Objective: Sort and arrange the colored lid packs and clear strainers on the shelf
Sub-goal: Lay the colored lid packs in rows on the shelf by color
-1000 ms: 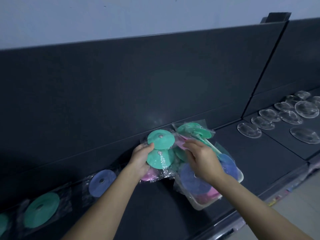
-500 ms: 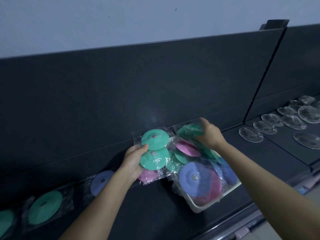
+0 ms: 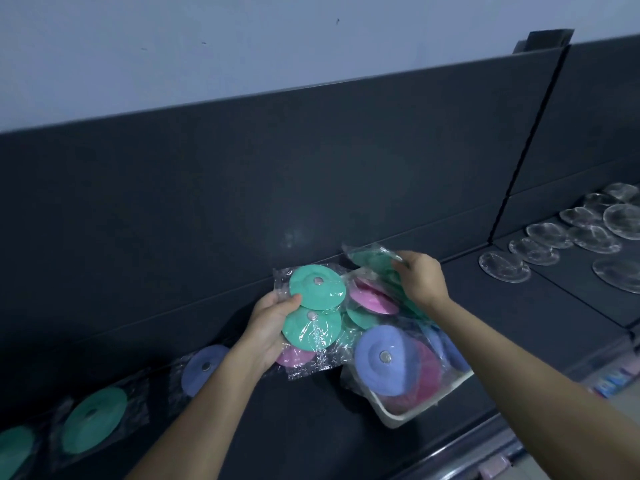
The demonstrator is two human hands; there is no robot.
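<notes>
My left hand [image 3: 268, 325] grips a clear-wrapped lid pack [image 3: 313, 315] with two green lids above a pink one, held over the dark shelf [image 3: 311, 427]. To its right, my right hand [image 3: 420, 277] pinches a green lid pack [image 3: 372, 259] at the top of the pile. The pile fills a white bin [image 3: 398, 415] with blue, pink and green lid packs; a blue lid [image 3: 382, 358] lies on top. Along the shelf's back at left stand a blue lid pack [image 3: 204, 368] and a green lid pack [image 3: 93, 424]. Clear strainers [image 3: 504, 266] lie in rows at the right.
A tall dark back panel [image 3: 311, 168] rises behind the shelf. A vertical divider [image 3: 526, 143] separates the strainer section from this one. Another green lid [image 3: 14, 452] shows at the far left edge. The shelf's front edge with price labels [image 3: 491, 465] runs along the lower right.
My right hand moved from the middle of the pile to its far top and lifted the green pack there. My left hand keeps holding its pack in about the same place.
</notes>
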